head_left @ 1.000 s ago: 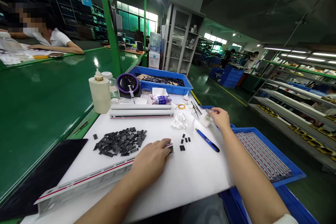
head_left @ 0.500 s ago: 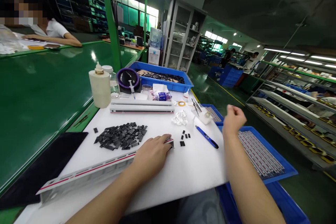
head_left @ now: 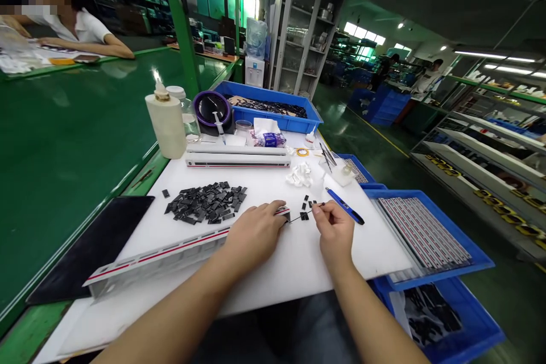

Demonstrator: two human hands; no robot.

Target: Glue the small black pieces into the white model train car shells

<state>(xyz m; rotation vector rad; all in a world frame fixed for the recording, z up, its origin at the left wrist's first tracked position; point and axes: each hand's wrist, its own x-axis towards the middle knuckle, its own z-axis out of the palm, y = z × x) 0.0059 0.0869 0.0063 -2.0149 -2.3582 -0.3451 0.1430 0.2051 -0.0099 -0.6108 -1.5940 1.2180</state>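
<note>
A long white model train body shell (head_left: pixel 157 259) with a red stripe lies slantwise across the white work board. My left hand (head_left: pixel 255 231) is closed over its right end, fingers on the top edge. Between thumb and fingers, my right hand (head_left: pixel 335 230) pinches a thin dark needle-like stick (head_left: pixel 302 216); its tip reaches the shell's right end, by my left fingers. Just beyond the right hand lie several small black rectangular pieces (head_left: pixel 305 205). A big pile of the same black pieces (head_left: pixel 207 203) sits left of my left hand.
Another white shell (head_left: pixel 238 164) lies farther back. A blue pen-like knife (head_left: pixel 345 206), crumpled tissue (head_left: pixel 300 174), tweezers (head_left: pixel 327 154) and a cream bottle (head_left: pixel 167 125) stand around the board. Blue trays (head_left: pixel 482 256) flank the right side. Across the green bench (head_left: pixel 81 108) sits another person.
My right hand has come from the raised position at the right down and left to the shell's end, with the thin stick in it. My left hand keeps its hold; the view has shifted slightly.
</note>
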